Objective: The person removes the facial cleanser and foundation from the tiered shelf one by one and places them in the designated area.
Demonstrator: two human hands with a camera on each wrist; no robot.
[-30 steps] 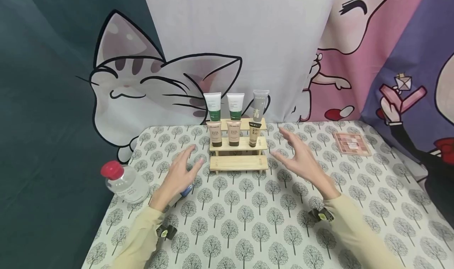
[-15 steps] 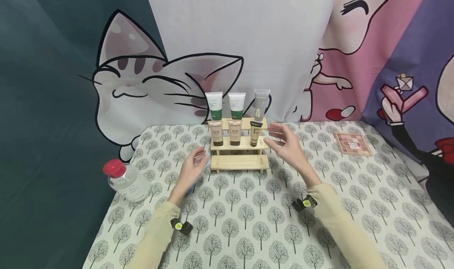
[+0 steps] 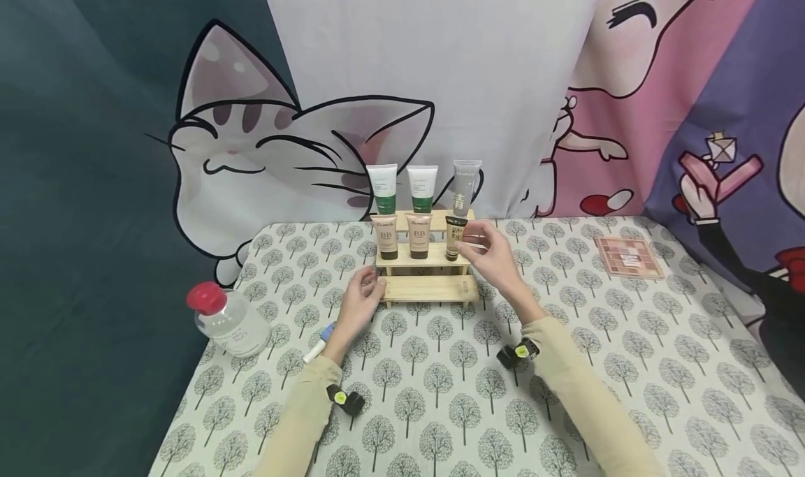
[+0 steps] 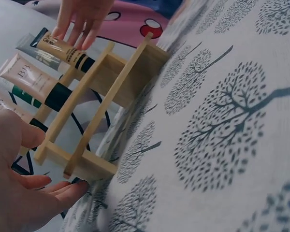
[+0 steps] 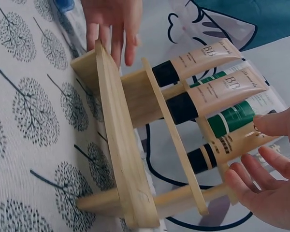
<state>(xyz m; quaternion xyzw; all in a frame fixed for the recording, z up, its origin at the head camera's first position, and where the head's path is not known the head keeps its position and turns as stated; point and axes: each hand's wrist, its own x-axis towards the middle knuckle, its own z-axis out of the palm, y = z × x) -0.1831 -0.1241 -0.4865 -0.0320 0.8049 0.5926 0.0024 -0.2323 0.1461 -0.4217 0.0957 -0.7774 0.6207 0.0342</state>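
Observation:
A three-tier wooden stand (image 3: pixel 430 288) holds several upright cosmetic tubes. On its middle tier are two pink BB cream tubes (image 3: pixel 386 237) and a small gold tube (image 3: pixel 452 238) with a black base. My right hand (image 3: pixel 493 257) is at the gold tube's right side. Its thumb (image 5: pixel 275 124) overlaps the tube, and the other fingers lie close to its edge, loosely bent. My left hand (image 3: pixel 360 299) is at the left end of the lowest tier, with thumb and fingers spread on either side of that corner (image 4: pixel 77 162). Whether it touches the wood is unclear.
Two white-and-green tubes (image 3: pixel 422 188) and a grey tube (image 3: pixel 465 188) stand on the top tier. At left is a clear bottle with a red cap (image 3: pixel 229 320). A palette (image 3: pixel 629 257) lies at right. A blue-and-white item (image 3: pixel 321 344) lies beside the left wrist.
Both hands have moved inward toward the stand. The right hand has come up to the gold tube, and the left hand has reached the lowest tier's left end. The tubes have stayed in place.

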